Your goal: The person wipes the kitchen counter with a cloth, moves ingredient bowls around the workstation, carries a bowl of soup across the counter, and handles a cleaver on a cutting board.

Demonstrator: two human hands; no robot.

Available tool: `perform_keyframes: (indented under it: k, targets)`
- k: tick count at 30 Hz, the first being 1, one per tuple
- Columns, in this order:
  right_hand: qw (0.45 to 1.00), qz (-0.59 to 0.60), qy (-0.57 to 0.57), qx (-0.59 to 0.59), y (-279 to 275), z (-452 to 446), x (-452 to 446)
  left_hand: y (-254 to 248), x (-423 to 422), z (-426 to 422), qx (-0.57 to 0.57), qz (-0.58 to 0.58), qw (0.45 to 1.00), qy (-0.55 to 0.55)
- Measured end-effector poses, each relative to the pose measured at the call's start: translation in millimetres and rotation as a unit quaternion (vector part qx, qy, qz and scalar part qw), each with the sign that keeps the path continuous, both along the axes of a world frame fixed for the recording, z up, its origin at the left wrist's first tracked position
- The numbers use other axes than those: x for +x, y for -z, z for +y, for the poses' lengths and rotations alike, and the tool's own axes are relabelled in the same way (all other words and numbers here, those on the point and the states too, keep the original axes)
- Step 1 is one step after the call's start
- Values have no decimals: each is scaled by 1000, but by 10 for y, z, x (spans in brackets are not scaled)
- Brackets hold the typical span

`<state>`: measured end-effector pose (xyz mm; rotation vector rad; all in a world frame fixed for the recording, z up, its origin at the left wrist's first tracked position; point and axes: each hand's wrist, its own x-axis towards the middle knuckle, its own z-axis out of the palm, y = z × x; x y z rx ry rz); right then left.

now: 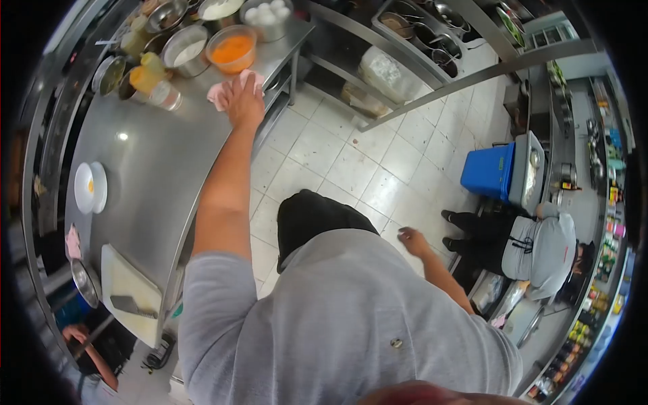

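My left arm reaches over the steel table (155,145). On its surface near the edge, my left hand (244,101) is closed on a crumpled pink cloth (219,96), which shows on both sides of the fingers. Just beyond it stands a clear tub of orange shreds (231,49). A squeeze bottle with a yellow base (145,81) lies tilted left of the cloth. Away from the table, my right hand (413,241) hangs beside my body above the floor, fingers loosely bent and apart, with nothing visible in it.
Metal bowls (187,50) and a pot of eggs (268,17) crowd the table's far end. Small white bowls (88,187) and a cutting board (125,270) with a cleaver (133,306) lie nearer. A co-worker (540,246) stands right, near a blue bin (487,171).
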<state>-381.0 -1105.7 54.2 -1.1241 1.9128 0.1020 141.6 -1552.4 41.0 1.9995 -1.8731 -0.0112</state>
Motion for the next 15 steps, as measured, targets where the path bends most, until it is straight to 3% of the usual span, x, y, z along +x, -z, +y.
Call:
perform_keyframes:
  k: [3,6,9,10,11,12,13,14,15]
  targets:
    - [998,-54,-23,12,26,309,192,-26,-220,-147,-10,-15,1000,6]
    - [981,-121,-41,144,-74,443,78,-34,19,22,-42,14,997,60]
    - [978,-17,-108,178,554,547,-819,-179,444,517,-46,32,997,46]
    - [932,-22,-344,110,652,360,-1132,-202,631,724,-50,25,998,22]
    - [829,-30,-557,34,799,123,-1377,-219,824,953,-68,20,998,0]
    - [756,82,-649,36,1005,-129,-1527,-221,1035,1193,-83,12,996,-20]
    - [837,138,-522,89,1804,-236,-1936,-231,1301,1448,-52,16,998,-45]
    - [957,159,-147,194,1111,-842,-1385,-212,1558,1746,-51,7,996,-67]
    - [939,175,-291,58,1634,-1138,-1679,-236,1775,2071,-38,-30,989,-136]
